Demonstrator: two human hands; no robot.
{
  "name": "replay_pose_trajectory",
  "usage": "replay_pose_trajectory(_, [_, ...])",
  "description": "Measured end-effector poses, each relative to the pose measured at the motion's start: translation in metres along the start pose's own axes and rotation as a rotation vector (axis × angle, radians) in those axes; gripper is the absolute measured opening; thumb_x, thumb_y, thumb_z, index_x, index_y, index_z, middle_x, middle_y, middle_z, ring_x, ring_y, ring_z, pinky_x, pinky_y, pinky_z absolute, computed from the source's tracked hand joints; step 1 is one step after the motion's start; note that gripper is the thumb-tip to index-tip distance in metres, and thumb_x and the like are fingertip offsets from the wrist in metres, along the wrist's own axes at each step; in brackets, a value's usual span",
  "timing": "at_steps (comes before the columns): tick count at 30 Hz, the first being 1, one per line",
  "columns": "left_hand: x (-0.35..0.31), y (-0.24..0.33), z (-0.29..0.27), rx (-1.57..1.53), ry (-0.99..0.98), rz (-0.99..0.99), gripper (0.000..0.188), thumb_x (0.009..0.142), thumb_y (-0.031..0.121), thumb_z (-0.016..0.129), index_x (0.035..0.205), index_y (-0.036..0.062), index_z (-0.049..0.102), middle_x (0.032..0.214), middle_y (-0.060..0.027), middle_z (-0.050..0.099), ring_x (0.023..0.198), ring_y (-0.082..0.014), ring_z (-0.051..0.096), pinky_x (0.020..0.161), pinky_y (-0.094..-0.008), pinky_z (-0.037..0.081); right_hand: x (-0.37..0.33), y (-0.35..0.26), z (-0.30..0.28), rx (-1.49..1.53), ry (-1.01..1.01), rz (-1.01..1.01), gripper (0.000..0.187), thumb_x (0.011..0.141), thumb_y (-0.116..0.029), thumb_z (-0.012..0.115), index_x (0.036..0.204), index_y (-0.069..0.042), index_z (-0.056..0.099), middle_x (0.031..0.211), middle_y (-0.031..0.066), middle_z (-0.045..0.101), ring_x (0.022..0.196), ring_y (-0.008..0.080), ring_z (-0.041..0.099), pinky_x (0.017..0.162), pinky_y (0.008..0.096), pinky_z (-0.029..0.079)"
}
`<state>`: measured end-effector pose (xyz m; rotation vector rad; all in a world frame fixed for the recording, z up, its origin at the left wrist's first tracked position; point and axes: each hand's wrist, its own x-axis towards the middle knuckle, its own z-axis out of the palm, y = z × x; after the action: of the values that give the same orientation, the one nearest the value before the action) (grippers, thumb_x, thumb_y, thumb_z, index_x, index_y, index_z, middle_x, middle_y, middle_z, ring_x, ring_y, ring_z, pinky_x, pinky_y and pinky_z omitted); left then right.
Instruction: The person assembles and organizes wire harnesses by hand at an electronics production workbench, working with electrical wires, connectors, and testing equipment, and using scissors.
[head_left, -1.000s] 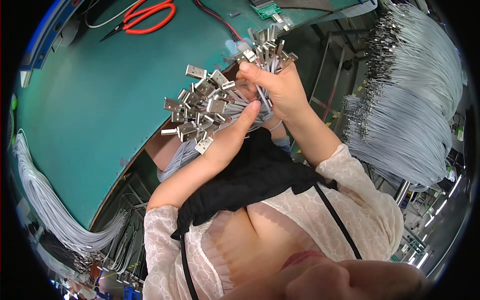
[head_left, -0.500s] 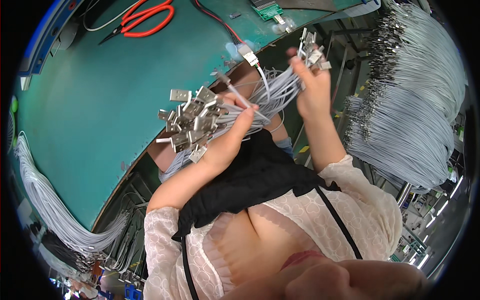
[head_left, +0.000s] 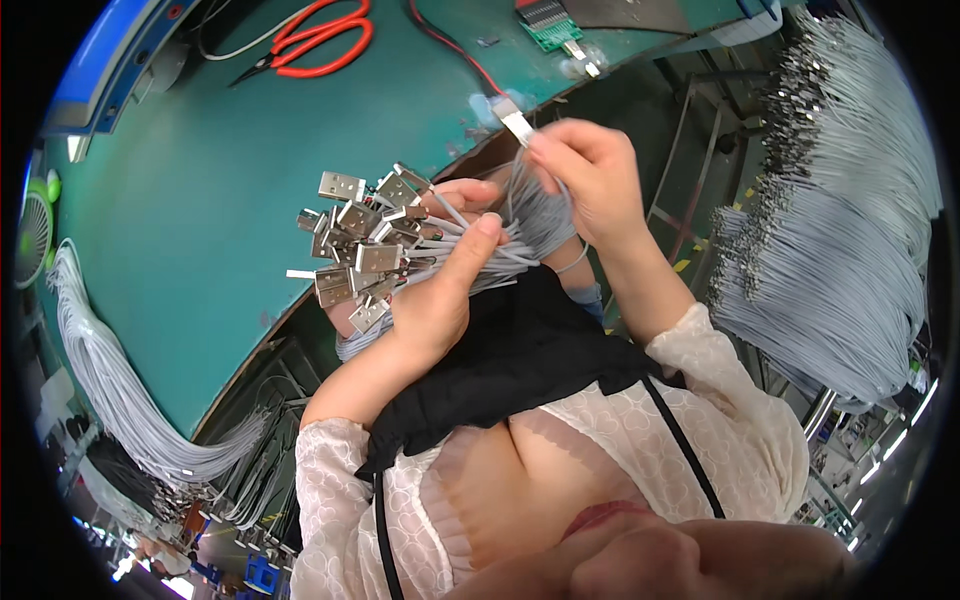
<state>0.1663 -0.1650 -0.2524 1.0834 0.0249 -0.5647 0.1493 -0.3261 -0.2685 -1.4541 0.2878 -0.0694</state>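
My left hand is closed around a bundle of grey cables. Their silver USB plugs fan out to the left, above the table edge. My right hand pinches a cable connector at the table's front edge, where red and black wires end. My fingertips cover part of that connector, so how its halves fit together cannot be seen. The cables droop over my lap below the right hand, and their far ends are hidden.
Red-handled scissors and a green circuit board lie at the back of the green table. Grey cables drape over its left edge. A thick cable bundle hangs at the right. A small fan stands far left.
My right hand has let go of the plug ends it held at the right and moved left to the connector at the table edge. The left hand keeps its bundle.
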Motion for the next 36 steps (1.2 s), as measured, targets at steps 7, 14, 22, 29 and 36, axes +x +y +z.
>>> replay_pose_trajectory(7, [-0.014, 0.022, -0.017, 0.136, -0.026, -0.012, 0.024, 0.073, 0.008, 0.063, 0.088, 0.0003, 0.045, 0.089, -0.0157, 0.057, 0.078, -0.0179, 0.055, 0.071, -0.029, 0.043, -0.029, -0.031, 0.023, -0.21, -0.33, -0.044, 0.013, 0.073, -0.008, 0.06, 0.065, 0.001, 0.057, 0.057, 0.0026, 0.055, 0.049, 0.0047, 0.047, 0.042, 0.019, 0.034])
replay_pose_trajectory(14, [-0.028, 0.04, -0.049, 0.2, 0.087, 0.136, 0.028, 0.075, 0.009, 0.063, 0.094, 0.001, 0.043, 0.083, -0.0085, 0.059, 0.081, -0.0148, 0.056, 0.073, -0.0251, 0.043, 0.024, -0.063, 0.055, -0.51, -0.806, -0.29, 0.014, 0.072, -0.012, 0.063, 0.066, -0.001, 0.057, 0.056, 0.0019, 0.053, 0.05, 0.0052, 0.047, 0.043, 0.0207, 0.034])
replay_pose_trajectory(22, [-0.036, 0.053, -0.052, -0.01, 0.162, 0.13, 0.028, 0.071, 0.008, 0.066, 0.09, 0.0008, 0.046, 0.077, -0.0061, 0.059, 0.068, -0.0122, 0.056, 0.066, -0.0243, 0.045, 0.152, -0.056, 0.102, -1.466, -0.182, -0.755, 0.016, 0.064, -0.015, 0.059, 0.077, -0.005, 0.059, 0.084, 0.0176, 0.055, 0.077, 0.0329, 0.055, 0.068, 0.0366, 0.045])
replay_pose_trajectory(29, [-0.036, 0.053, -0.063, 0.046, 0.177, 0.115, 0.023, 0.068, 0.013, 0.07, 0.078, 0.0018, 0.053, 0.072, -0.0037, 0.058, 0.065, -0.0101, 0.055, 0.062, -0.0228, 0.045, 0.092, -0.089, 0.098, -1.229, -0.423, -0.381, 0.013, 0.073, -0.014, 0.053, 0.076, -0.001, 0.055, 0.07, 0.0106, 0.05, 0.066, 0.0234, 0.049, 0.058, 0.0321, 0.039])
replay_pose_trajectory(36, [-0.031, 0.049, -0.066, 0.112, 0.248, 0.115, 0.019, 0.068, 0.015, 0.07, 0.073, 0.0023, 0.057, 0.071, -0.0023, 0.058, 0.065, -0.0084, 0.054, 0.061, -0.0214, 0.044, -0.036, -0.063, 0.039, 0.18, -0.839, 0.56, 0.059, 0.076, -0.063, 0.036, 0.063, -0.005, 0.041, 0.049, -0.0004, 0.041, 0.043, 0.0056, 0.04, 0.037, 0.0161, 0.023])
